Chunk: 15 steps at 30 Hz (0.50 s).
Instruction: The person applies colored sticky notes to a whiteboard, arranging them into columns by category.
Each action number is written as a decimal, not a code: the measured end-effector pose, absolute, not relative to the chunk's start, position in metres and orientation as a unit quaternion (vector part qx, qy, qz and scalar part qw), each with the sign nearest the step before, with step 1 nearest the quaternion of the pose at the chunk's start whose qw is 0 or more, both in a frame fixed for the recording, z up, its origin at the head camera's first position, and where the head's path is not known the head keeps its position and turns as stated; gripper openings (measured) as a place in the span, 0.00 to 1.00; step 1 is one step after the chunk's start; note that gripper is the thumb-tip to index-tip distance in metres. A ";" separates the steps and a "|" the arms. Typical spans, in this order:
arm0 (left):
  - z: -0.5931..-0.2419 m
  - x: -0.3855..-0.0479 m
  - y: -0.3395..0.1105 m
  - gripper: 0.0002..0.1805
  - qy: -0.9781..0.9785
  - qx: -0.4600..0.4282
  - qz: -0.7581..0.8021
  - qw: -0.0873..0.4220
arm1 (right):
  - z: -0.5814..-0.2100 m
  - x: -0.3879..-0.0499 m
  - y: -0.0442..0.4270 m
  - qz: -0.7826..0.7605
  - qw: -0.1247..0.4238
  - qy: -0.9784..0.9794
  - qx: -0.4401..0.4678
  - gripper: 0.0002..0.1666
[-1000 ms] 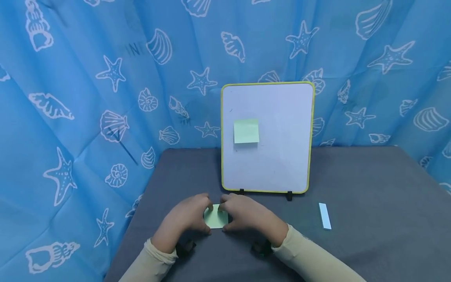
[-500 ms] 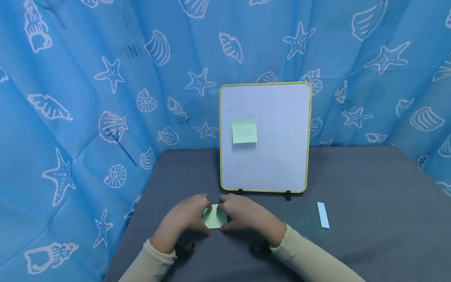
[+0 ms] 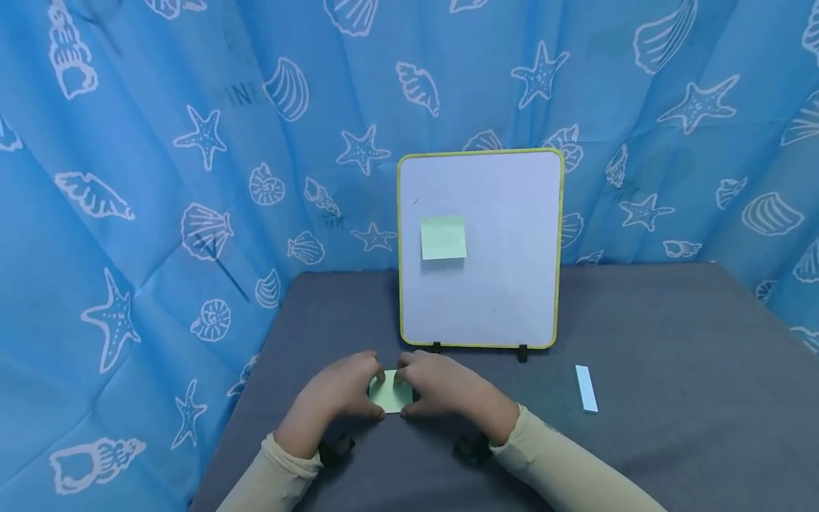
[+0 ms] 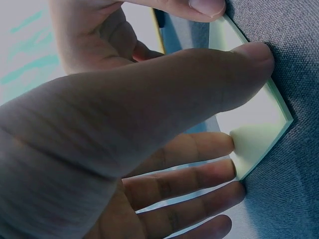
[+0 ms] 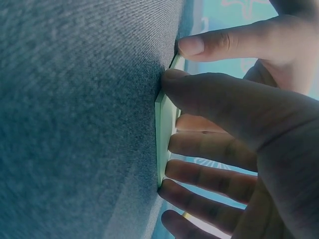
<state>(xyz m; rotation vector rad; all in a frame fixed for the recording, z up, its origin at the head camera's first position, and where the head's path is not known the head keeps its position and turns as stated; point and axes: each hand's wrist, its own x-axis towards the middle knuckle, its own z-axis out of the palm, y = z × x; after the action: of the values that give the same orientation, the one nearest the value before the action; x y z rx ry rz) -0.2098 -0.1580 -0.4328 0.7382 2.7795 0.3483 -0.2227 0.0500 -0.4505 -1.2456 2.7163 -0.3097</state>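
Observation:
A pale green sticky-note pad (image 3: 392,400) lies flat on the grey cloth between both hands. My left hand (image 3: 338,387) grips its left side, fingers bent at the far edge and thumb at the near edge. On the right side my right hand (image 3: 451,386) mirrors that grip. In the left wrist view the thumb of the left hand (image 4: 149,107) crosses over the pad (image 4: 261,117), its tip at the edge. The right wrist view shows the right hand (image 5: 234,107) with thumb and fingertips against the thin pad (image 5: 166,134).
Behind the hands stands a yellow-framed whiteboard (image 3: 499,284) on small black feet, with a green note (image 3: 443,238) on its left half. A narrow light-blue strip (image 3: 586,389) lies to the right on the grey table (image 3: 672,341). A blue shell-patterned curtain (image 3: 256,128) hangs behind.
The left thumb tip has shifted slightly forward, closer to the pad's near edge. Both hands otherwise keep their places around the pad, and the head view has drifted a little.

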 end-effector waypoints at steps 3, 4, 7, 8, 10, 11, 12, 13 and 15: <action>-0.433 -0.210 -0.158 0.27 0.953 0.251 0.122 0.122 | -0.450 -0.223 0.050 -0.106 0.071 0.902 -0.413 0.26; -0.433 -0.210 -0.158 0.27 0.953 0.249 0.121 0.124 | -0.450 -0.223 0.050 -0.107 0.071 0.902 -0.413 0.26; -0.432 -0.210 -0.158 0.27 0.953 0.247 0.123 0.128 | -0.449 -0.223 0.050 -0.108 0.072 0.901 -0.413 0.26; -0.432 -0.211 -0.158 0.27 0.952 0.247 0.124 0.129 | -0.449 -0.222 0.050 -0.108 0.073 0.902 -0.412 0.27; -0.432 -0.211 -0.158 0.27 0.952 0.246 0.126 0.131 | -0.449 -0.222 0.050 -0.108 0.074 0.903 -0.410 0.27; -0.431 -0.211 -0.158 0.27 0.952 0.245 0.127 0.132 | -0.449 -0.222 0.050 -0.109 0.075 0.903 -0.408 0.27; -0.431 -0.211 -0.159 0.27 0.952 0.245 0.128 0.132 | -0.449 -0.222 0.050 -0.109 0.076 0.904 -0.407 0.28; -0.431 -0.211 -0.159 0.27 0.952 0.244 0.128 0.133 | -0.450 -0.222 0.049 -0.109 0.076 0.904 -0.407 0.28; -0.431 -0.211 -0.159 0.27 0.952 0.243 0.129 0.135 | -0.450 -0.222 0.049 -0.108 0.076 0.904 -0.406 0.28</action>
<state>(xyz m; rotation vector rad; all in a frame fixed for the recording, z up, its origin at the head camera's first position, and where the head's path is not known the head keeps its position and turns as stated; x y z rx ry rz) -0.2108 -0.1589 -0.4309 0.7046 2.7572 0.3736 -0.2221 0.0494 -0.4498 -1.2189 2.7113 -0.3246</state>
